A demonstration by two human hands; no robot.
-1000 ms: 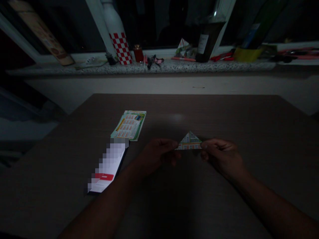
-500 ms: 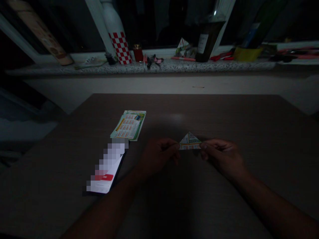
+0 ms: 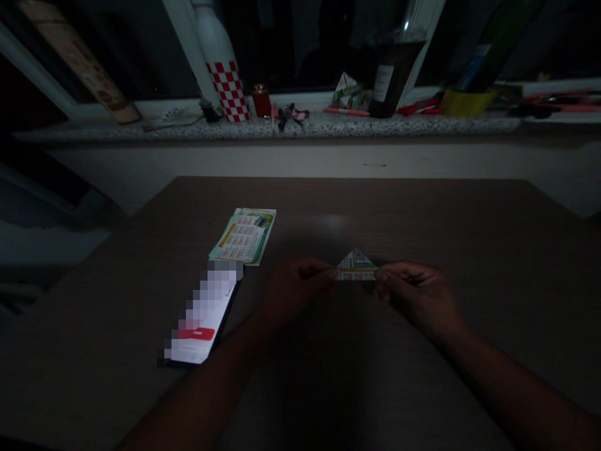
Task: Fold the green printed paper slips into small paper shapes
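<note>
Between my two hands is a small folded paper (image 3: pixel 357 266), printed with text and a calendar grid; it has a pointed top and a straight band along its lower edge. My left hand (image 3: pixel 300 282) pinches its left corner between thumb and fingers. At the right corner, my right hand (image 3: pixel 416 288) grips it the same way. Fingertips cover both corners. Left of my left hand lies a stack of printed calendar cards (image 3: pixel 244 238). A phone (image 3: pixel 201 319) with a lit, partly blurred screen lies in front of that stack.
The wooden table (image 3: pixel 422 213) reaches a wall below a granite windowsill (image 3: pixel 319 128). On the sill stand a red-and-white checkered bottle (image 3: pixel 229 88), a small red jar (image 3: pixel 260 100), a dark bottle (image 3: pixel 385 88), a yellow holder (image 3: pixel 467 102) and a folded paper piece (image 3: pixel 345 91).
The folded paper and my left hand have shifted very slightly, and the paper's lower band is tilted a little differently. Both hands keep their pinch.
</note>
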